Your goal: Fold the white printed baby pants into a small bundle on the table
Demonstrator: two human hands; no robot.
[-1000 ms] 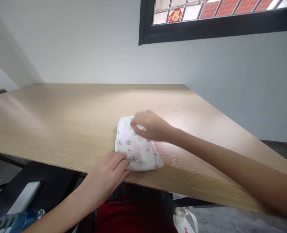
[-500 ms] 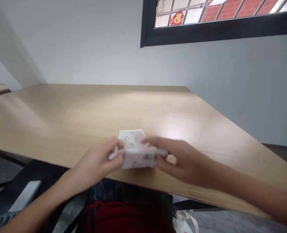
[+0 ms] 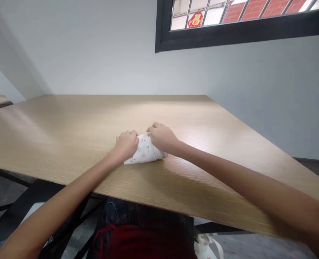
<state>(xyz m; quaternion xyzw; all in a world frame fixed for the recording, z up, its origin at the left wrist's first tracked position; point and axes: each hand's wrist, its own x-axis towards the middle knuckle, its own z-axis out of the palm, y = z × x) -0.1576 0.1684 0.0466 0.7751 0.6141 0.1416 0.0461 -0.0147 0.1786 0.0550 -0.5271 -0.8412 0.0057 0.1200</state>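
A folded white cloth (image 3: 144, 153) with small coloured prints lies on the wooden table (image 3: 95, 118) near its front edge. My left hand (image 3: 126, 144) grips the far left side of the cloth, with fingers curled over and partly hidden. On the far right side, my right hand (image 3: 162, 136) is closed on the cloth too, thumb side toward the middle. Between the hands the printed face shows, and the right end looks layered or rolled.
A grey wall with a dark-framed window (image 3: 229, 36) stands behind the table. Below the front edge are a black chair (image 3: 38, 192) at left and a white bag (image 3: 206, 246) on the floor at right.
Both hands have moved forward, away from my body, and the cloth has shifted the same way. Its near flap, earlier held up between my fingers, is now turned over toward the far side.
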